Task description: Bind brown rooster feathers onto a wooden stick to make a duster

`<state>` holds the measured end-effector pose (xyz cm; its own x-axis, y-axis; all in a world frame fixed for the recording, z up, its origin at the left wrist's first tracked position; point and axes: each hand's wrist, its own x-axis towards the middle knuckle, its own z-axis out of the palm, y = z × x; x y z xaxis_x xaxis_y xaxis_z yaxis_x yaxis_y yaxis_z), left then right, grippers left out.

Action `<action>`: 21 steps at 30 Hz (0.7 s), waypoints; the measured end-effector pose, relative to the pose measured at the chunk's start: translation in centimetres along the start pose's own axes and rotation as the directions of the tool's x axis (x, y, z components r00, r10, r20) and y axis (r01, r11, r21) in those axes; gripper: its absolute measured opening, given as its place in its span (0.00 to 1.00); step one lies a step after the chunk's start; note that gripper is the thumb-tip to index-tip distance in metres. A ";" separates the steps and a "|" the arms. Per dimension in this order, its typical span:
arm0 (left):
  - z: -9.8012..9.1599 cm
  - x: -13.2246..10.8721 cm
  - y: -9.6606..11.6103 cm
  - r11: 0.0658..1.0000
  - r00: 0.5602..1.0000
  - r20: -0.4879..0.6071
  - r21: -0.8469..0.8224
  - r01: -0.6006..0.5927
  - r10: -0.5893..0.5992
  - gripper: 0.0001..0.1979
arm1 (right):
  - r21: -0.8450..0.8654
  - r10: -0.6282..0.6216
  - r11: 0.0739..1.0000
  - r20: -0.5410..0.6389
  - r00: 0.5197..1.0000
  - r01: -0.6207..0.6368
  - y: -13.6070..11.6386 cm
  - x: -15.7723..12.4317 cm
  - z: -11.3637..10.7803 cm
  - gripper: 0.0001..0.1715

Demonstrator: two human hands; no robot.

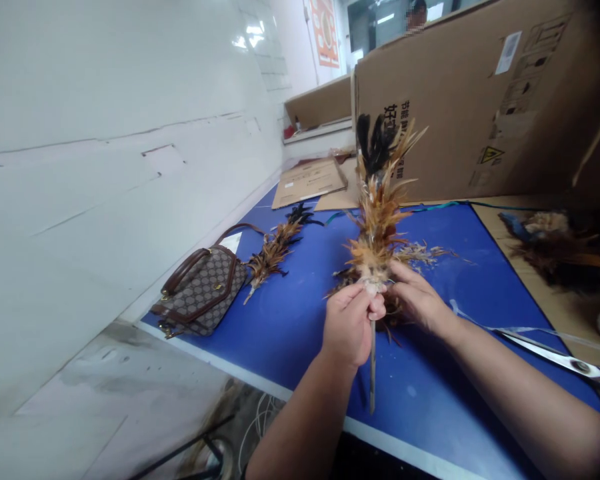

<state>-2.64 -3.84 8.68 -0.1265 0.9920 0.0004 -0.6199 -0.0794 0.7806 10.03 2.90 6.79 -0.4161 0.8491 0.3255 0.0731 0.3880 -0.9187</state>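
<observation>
My left hand [351, 321] is closed round the thin stick of a feather duster [377, 220], just below its lowest feathers. The duster stands nearly upright, black feathers at the top, orange-brown in the middle and pale fluff at the base. From the right, my right hand [420, 299] touches the base of the feathers, its fingers bent against the pale fluff. What its fingertips pinch, if anything, is hidden. Loose brown feathers [423, 255] lie on the blue table [290, 327] behind the hands.
A second feather duster [275, 250] lies left, beside a patterned handbag [207, 287]. Large scissors [555, 353] rest at the right, near a clear strip. More feathers [560, 247] are at far right. A big cardboard box [455, 113] stands behind, and a white wall [105, 167] borders the left.
</observation>
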 end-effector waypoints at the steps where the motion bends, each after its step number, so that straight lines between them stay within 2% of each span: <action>1: 0.0 0.0 0.1 1.000 1.000 0.019 -0.007 0.011 -0.011 0.10 | 0.123 0.060 0.990 0.049 0.997 -0.066 0.1 -0.1 0.2 0.13; 3: -0.1 -0.1 0.3 1.000 0.998 0.049 -0.008 0.028 -0.028 0.10 | 0.307 0.156 0.932 0.141 0.978 -0.193 0.2 -0.1 0.5 0.11; 6: -0.2 0.0 0.5 0.999 0.998 0.056 0.019 0.029 -0.030 0.12 | 0.367 0.189 0.899 0.170 0.967 -0.240 0.1 -0.1 0.4 0.08; 10: -0.2 0.1 0.4 0.999 1.000 0.011 0.032 0.002 -0.002 0.13 | 0.306 0.125 0.942 0.066 0.990 -0.139 -0.9 -0.2 -0.5 0.16; 15: -0.2 0.2 0.3 0.998 1.000 -0.011 0.060 -0.022 0.023 0.15 | 0.196 0.058 0.980 -0.108 0.992 -0.036 -1.5 -0.5 -0.7 0.16; 21: -0.2 0.5 -0.2 0.993 0.994 -0.039 0.073 -0.096 0.099 0.15 | 0.095 0.003 0.995 -0.174 0.985 0.014 -2.0 -1.1 0.7 0.13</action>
<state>-2.76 -3.34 8.39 -0.2175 0.9746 0.0534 -0.5464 -0.1670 0.8207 9.71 0.95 8.16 -0.2523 0.8996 0.3564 -0.0191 0.3637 -0.9313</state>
